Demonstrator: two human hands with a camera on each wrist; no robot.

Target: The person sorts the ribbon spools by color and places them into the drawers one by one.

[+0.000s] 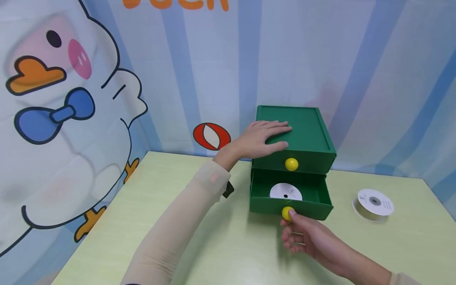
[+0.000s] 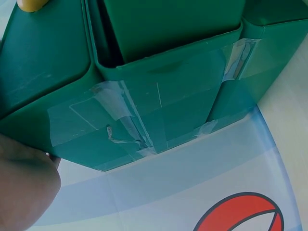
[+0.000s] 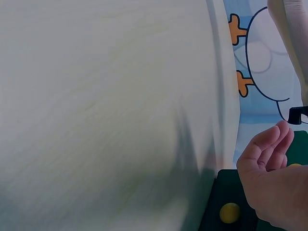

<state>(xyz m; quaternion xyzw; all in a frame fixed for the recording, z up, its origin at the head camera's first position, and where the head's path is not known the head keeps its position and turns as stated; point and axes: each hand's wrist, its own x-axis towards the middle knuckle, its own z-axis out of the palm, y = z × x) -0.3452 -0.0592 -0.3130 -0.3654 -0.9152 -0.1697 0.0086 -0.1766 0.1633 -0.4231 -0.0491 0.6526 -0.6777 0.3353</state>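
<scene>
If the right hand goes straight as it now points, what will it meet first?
The right hand would likely meet the yellow knob on the open green drawer; they seem to touch, though depth is unclear.

A blue-striped backdrop (image 1: pixel 299 59) rises before me at twelve o'clock, with a printed cartoon duck (image 1: pixel 89 158) at ten and orange lettering (image 1: pixel 160 5) at eleven; my pale tabletop (image 1: pixel 402 241), softly shadowed, spreads toward six.
</scene>
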